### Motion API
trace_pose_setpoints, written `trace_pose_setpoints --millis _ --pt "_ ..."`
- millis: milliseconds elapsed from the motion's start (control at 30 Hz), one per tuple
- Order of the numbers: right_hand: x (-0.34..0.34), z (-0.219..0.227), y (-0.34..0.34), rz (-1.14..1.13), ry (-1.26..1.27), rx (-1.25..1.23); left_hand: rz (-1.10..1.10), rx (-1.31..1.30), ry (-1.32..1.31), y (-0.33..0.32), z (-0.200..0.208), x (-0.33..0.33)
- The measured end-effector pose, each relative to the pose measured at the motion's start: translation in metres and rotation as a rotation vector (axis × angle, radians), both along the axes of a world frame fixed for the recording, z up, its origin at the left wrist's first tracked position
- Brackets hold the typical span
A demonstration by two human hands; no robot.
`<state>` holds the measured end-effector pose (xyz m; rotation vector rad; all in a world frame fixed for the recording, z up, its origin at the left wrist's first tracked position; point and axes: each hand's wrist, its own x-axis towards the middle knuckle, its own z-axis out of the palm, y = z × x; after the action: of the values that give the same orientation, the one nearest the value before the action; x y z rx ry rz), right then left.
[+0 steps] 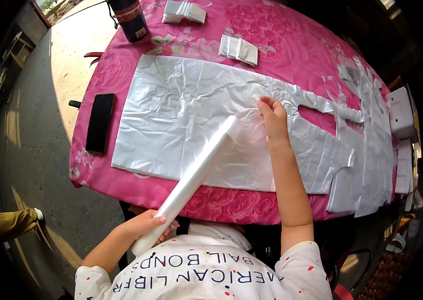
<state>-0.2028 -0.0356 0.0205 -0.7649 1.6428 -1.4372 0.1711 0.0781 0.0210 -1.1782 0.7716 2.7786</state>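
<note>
My left hand (146,225) is wrapped round the lower end of a long whitish roll of thin plastic film (196,172), which slants up and away over the table's near edge. Past its far end, my right hand (274,122) has thumb and fingers pinched together, apparently on a sheer edge of the film; the clear plastic is hard to make out there. Beneath both lies a flat stack of white plastic carrier bags (156,125), creased, with a cut-out handle opening near my right hand.
A pink floral cloth (221,206) covers the table. On it are a black phone (100,123), a dark bottle (130,20), folded white packets (239,49) and more plastic bags (366,165) at the right. White boxes (402,115) stand beyond. Another person's leg (14,225) shows at left.
</note>
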Motion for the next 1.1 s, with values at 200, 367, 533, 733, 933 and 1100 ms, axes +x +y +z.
trace_pose_setpoints --millis 200,367,533,733,933,1100 --pt "0.001 0.018 -0.003 0.436 -0.088 0.217 0.13 0.221 0.166 0.012 -0.014 0.008" --pt "0.011 0.019 -0.011 0.682 -0.066 0.301 0.14 0.253 0.211 0.012 -0.02 0.009" --pt "0.014 0.026 -0.02 0.792 -0.021 0.433 0.122 0.219 0.203 0.009 -0.018 0.008" --pt "0.014 0.028 -0.019 0.899 0.007 0.371 0.101 0.088 0.125 0.004 -0.009 0.01" --pt "-0.011 0.014 -0.02 0.566 0.074 0.233 -0.057 -0.1 -0.053 -0.001 -0.01 0.023" --pt "-0.102 0.011 -0.029 0.206 0.339 0.145 -0.188 -0.098 -0.085 0.006 -0.012 0.053"
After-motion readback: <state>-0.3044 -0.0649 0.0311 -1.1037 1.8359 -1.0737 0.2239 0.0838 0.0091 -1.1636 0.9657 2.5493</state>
